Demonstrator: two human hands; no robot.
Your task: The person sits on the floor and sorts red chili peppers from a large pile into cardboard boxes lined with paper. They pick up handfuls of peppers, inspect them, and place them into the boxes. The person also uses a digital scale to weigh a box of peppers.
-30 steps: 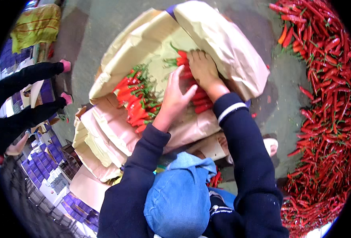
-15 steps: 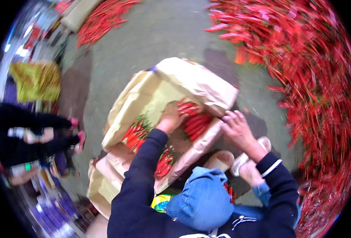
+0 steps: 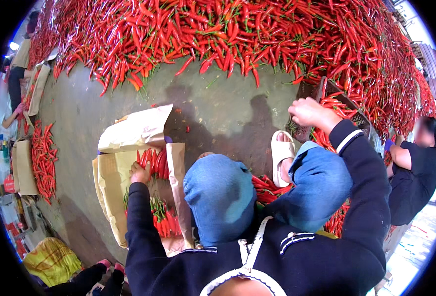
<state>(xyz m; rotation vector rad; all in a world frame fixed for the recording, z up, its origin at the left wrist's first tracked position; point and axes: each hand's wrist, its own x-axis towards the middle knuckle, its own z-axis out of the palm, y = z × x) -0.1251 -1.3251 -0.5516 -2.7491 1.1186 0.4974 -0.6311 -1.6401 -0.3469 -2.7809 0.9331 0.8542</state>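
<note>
In the paper-lined carton (image 3: 108,170) at the left, my left hand (image 3: 139,173) closes round the stem ends of red chili peppers (image 3: 160,165) laid side by side. A second bunch of chili peppers (image 3: 164,223), green stems upward, lies nearer me in the same carton. My right hand (image 3: 312,113) is raised over a dark crate (image 3: 347,101) at the right, fingers curled down. What it holds, if anything, is hidden by the fingers. Loose chili peppers (image 3: 335,104) fill part of that crate.
A broad heap of red chili peppers (image 3: 218,34) spans the far side. A smaller pile (image 3: 43,163) lies at far left, near a yellow sack (image 3: 53,261). Co-workers sit at the right (image 3: 415,167) and far left. My knees and sandalled foot (image 3: 281,155) lie between carton and crate.
The view has swung to the right, so the carton sits further left and the heap spans the top. My right hand has left the carton's edge and is now over the crate, fingers curled.
</note>
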